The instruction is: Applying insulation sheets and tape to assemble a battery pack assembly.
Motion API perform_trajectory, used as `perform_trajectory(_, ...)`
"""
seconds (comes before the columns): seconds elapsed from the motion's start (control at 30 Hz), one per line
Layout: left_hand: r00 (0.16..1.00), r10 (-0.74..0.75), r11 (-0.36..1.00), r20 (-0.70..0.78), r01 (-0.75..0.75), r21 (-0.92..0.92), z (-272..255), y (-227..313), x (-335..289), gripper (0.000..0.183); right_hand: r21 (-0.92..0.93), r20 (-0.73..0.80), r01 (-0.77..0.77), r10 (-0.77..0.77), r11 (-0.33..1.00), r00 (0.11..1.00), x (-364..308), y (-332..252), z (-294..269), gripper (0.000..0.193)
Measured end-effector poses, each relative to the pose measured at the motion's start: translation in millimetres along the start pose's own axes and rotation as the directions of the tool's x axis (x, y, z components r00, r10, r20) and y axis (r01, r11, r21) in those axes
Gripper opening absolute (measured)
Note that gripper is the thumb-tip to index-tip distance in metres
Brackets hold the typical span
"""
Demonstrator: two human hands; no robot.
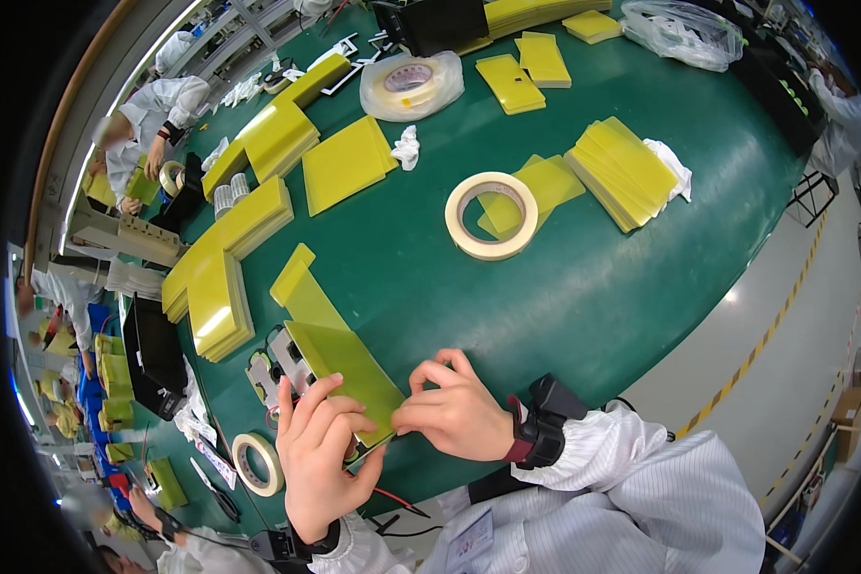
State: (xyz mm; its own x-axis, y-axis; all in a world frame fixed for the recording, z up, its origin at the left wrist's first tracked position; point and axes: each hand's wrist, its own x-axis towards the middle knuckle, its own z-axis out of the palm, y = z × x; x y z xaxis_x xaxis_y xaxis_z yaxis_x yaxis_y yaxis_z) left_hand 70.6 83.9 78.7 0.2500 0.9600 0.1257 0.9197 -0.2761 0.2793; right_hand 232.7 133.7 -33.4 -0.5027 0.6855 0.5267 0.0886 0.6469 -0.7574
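A yellow-green translucent sheet (354, 368) stands tilted in front of me at the table's near edge. My left hand (323, 450) is closed round its near end and whatever lies beneath, thumb below and fingers above. With thumb and fingers together, my right hand (454, 409) pinches the sheet's lower right corner. Part of a grey-and-black piece with round openings (282, 362) shows at the sheet's left side; the rest is hidden behind sheet and hand. Another yellow-green strip (306, 287) lies on the green table just beyond. A red wire sticks out under my left hand.
A roll of cream tape (257, 465) and black-handled scissors (222, 499) lie left. Ahead are another tape roll (492, 216), stacked yellow sheets (622, 174) and a bagged tape roll (411, 86). More sheet stacks (222, 301) line the left, where co-workers (148, 129) sit.
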Motion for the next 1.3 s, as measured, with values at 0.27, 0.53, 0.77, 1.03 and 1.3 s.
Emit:
perform_trajectory(0.27, 1.000, 0.015, 1.000, -0.007, -0.015, -0.011, 2, -1, -1, 0.028, -0.097, 0.063, 0.041, -0.035, 0.994, 0.997, 11, 2, 0, 0.008)
perform_trajectory(0.53, 1.000, 0.010, 1.000, -0.023, -0.010, -0.019, 3, 0, -1, 0.028, -0.122, 0.066, 0.049, -0.041, 0.991, 0.997, 18, 2, 1, 0.013)
perform_trajectory(0.77, 0.999, 0.023, 1.000, -0.032, -0.024, -0.013, 4, -1, 0, 0.028, -0.085, 0.100, 0.105, -0.097, 0.991, 0.990, 24, 9, 1, 0.014)
perform_trajectory(1.03, 0.999, 0.017, 1.000, -0.041, -0.017, -0.006, 4, 0, 0, 0.028, -0.103, 0.122, 0.147, -0.134, 0.984, 0.983, 27, 12, 1, 0.014)
perform_trajectory(1.3, 0.998, 0.025, 1.000, -0.052, -0.025, -0.014, 5, 0, -1, 0.027, -0.065, 0.068, 0.032, -0.027, 0.997, 0.997, 25, 15, 2, 0.021)
